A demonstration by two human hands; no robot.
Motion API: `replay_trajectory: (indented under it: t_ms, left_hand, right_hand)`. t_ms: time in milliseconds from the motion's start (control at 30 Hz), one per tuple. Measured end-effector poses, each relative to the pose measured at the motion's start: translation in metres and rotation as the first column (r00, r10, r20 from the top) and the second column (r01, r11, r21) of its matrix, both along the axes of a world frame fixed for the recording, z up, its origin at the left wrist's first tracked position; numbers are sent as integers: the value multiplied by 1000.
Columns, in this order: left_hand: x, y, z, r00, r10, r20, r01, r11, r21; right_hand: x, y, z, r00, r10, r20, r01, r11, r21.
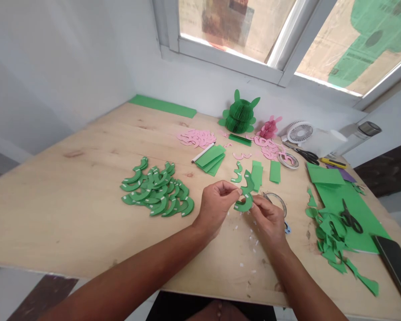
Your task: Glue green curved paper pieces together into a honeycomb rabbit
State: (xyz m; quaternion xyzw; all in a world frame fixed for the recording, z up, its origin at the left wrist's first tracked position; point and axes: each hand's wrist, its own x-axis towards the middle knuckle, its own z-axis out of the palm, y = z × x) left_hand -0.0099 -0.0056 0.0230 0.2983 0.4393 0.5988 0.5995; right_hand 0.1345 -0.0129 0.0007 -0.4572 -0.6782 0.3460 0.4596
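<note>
The left hand point(217, 207) pinched a green wavy strip point(243, 206) between thumb and fingertips at its left edge, and the right hand point(269, 218) pinched the strip's lower right edge. The strip was between the two hands, in front of the person and over the near part of the table point(87, 232); whether it was one piece or two overlapping ones could not be told.

The main risk was likely a crease or tear: the strip narrowed between its curves, so an uneven pull from the two hands could have bent it there. Small white patches showed on the strip; if these were sticky, a careless touch could have glued it crooked or caught a fingertip. White scraps point(241, 265) lay loose on the table below the hands, and could have clung to any bare sticky spot.

A roll of tape point(276, 200) lay just beside the right hand, with a blue object point(287, 228) near it, so a wide swing of the wrist might have knocked either. To the left, the pile of green curved pieces point(160, 191) was loosely heaped near the left forearm; a sweeping sleeveless arm could have scattered it, since nothing held it together.
</note>
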Motion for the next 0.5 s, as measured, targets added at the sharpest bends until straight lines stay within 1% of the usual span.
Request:
replay_trajectory:
  t_ms: [500]
  left_hand:
    - [-1, 0, 0, 1000, -3, -5, 3, 1000, 10]
  right_hand:
    - [0, 0, 0, 1000, -6, -7, 6, 1000, 3]
